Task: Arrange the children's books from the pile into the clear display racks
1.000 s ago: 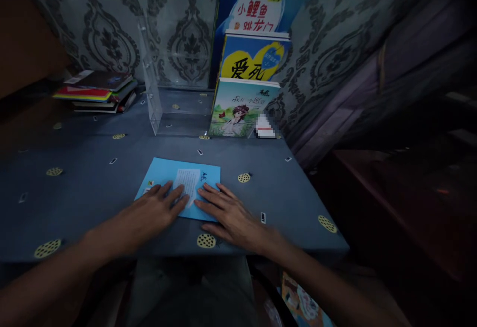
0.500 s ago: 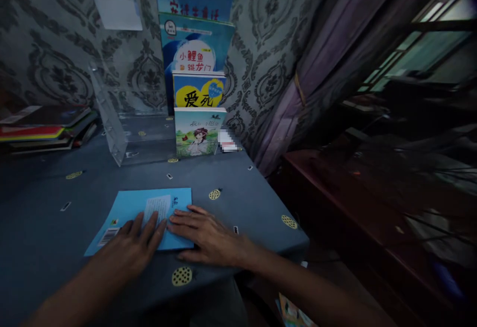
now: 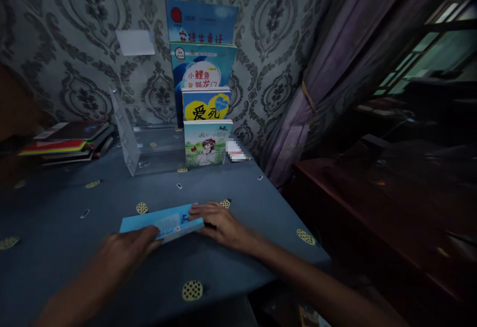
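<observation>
A light-blue book (image 3: 166, 221) with a pale text panel on its cover is held between both hands over the tablecloth, its near edge tipped up. My left hand (image 3: 130, 247) is closed on the near left edge, with the thumb on top and the other fingers mostly hidden. At the right end my right hand (image 3: 219, 225) grips the book, its fingers over the cover and its thumb low by the near corner. Beyond them, several books stand upright in tiers in a clear stepped rack (image 3: 126, 133); the front one is a green-white book (image 3: 206, 145).
A stack of books and folders (image 3: 70, 138) lies at the back left. The patterned tablecloth (image 3: 149, 287) ends at the right beside a dark red surface (image 3: 354, 203). A tied purple curtain (image 3: 294, 128) hangs at the back right, near a pixelated white item (image 3: 235, 150).
The book, flat under both hands before, is now tilted up at its near edge and gripped. The left hand has changed from resting flat to grasping. The camera view has shifted.
</observation>
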A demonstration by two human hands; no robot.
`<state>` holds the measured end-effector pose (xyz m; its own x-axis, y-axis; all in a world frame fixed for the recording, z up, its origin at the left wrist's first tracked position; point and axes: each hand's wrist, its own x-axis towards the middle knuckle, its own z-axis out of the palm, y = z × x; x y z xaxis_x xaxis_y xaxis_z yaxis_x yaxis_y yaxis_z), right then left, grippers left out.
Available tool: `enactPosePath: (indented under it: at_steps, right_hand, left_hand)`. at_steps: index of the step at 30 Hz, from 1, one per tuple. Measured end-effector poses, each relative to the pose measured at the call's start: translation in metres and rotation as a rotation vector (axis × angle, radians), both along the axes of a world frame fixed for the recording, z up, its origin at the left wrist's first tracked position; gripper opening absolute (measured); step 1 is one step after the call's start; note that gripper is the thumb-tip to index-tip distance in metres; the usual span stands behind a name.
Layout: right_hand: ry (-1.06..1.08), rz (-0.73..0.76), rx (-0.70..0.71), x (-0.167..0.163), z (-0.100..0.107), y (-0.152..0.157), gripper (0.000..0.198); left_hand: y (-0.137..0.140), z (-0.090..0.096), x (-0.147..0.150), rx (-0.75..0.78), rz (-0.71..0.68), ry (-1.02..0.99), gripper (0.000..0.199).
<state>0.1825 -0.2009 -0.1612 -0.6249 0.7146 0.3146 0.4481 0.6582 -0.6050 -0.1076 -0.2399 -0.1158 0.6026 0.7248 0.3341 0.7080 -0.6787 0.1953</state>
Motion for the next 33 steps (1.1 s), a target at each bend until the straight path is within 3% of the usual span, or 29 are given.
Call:
enactPosePath:
  at_steps: [3, 5, 9, 13, 15, 17, 19, 22, 25, 29, 33]
  right_hand:
    - [0.066, 0.017, -0.062, -0.004, 0.003, 0.004, 0.019]
    - [0.141, 0.032, -0.163, -0.007, 0.006, 0.004, 0.027]
    - [0.409, -0.001, -0.555, -0.015, 0.010, -0.001, 0.045]
    - [0.588, 0.007, -0.855, -0.024, 0.008, 0.000, 0.055]
    - [0.609, -0.009, -0.914, -0.027, 0.004, 0.004, 0.062]
    - [0.590, -0.029, -0.944, -0.029, 0.000, 0.007, 0.070]
    - [0.545, -0.058, -0.952, -0.031, -0.003, 0.009, 0.075]
    - [0.476, -0.103, -0.949, -0.034, -0.007, 0.010, 0.071]
    - [0.450, -0.109, -0.963, -0.034, -0.007, 0.011, 0.064]
    - [0.362, -0.068, -0.969, -0.026, 0.003, 0.022, 0.052]
    - [0.207, -0.167, -0.777, -0.012, 0.011, 0.043, 0.027]
  left_hand:
    - [0.005, 0.020, -0.007, -0.071, -0.007, -0.098, 0.035]
    - [0.013, 0.033, -0.012, -0.112, 0.027, -0.100, 0.035]
    - [0.038, 0.064, -0.008, -0.166, 0.136, -0.108, 0.046]
    - [0.069, 0.083, 0.003, -0.398, 0.128, -0.145, 0.051]
    - [0.085, 0.073, 0.004, -0.512, 0.090, -0.179, 0.055]
    - [0.099, 0.051, 0.002, -0.528, 0.088, -0.155, 0.057]
    - [0.110, 0.025, -0.001, -0.458, 0.127, -0.105, 0.057]
    - [0.111, -0.002, -0.003, -0.210, 0.179, -0.045, 0.047]
    - [0.092, -0.011, 0.003, -0.015, 0.196, -0.018, 0.039]
    - [0.053, -0.012, 0.028, -0.040, 0.068, 0.011, 0.034]
    - [0.027, -0.017, 0.053, 0.024, 0.042, 0.186, 0.045]
